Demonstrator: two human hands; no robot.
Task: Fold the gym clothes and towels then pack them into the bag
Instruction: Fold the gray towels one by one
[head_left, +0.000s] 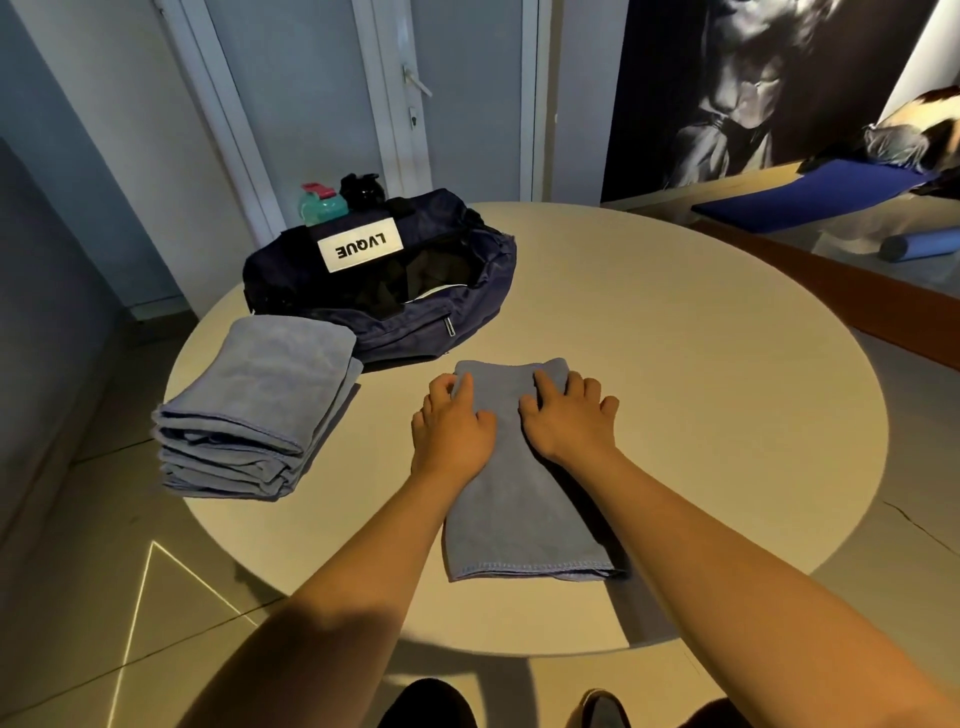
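Head view puts the job past its middle, by my reading. A stack of folded towels (249, 410) sits finished at the left of the round desk (675, 364), just beside the navy bag (415, 322), which lies unzipped at the far left with something dark inside, too dim to name. One blue towel (519, 499) lies mid-desk as a long narrow strip running near to far. The left grip (452, 431) and right grip (566, 421) sit side by side on its far end, fingers curled onto the cloth and pinching it, likely to bring that end over. Left to do: finish this fold, then load it and the stack. A teal bottle (322, 205) and a black bottle (363, 189) stand just behind the bag, and nothing lies between towels and bag. A blue mat (810, 197) and roller (919, 245) lie far right, off the desk.
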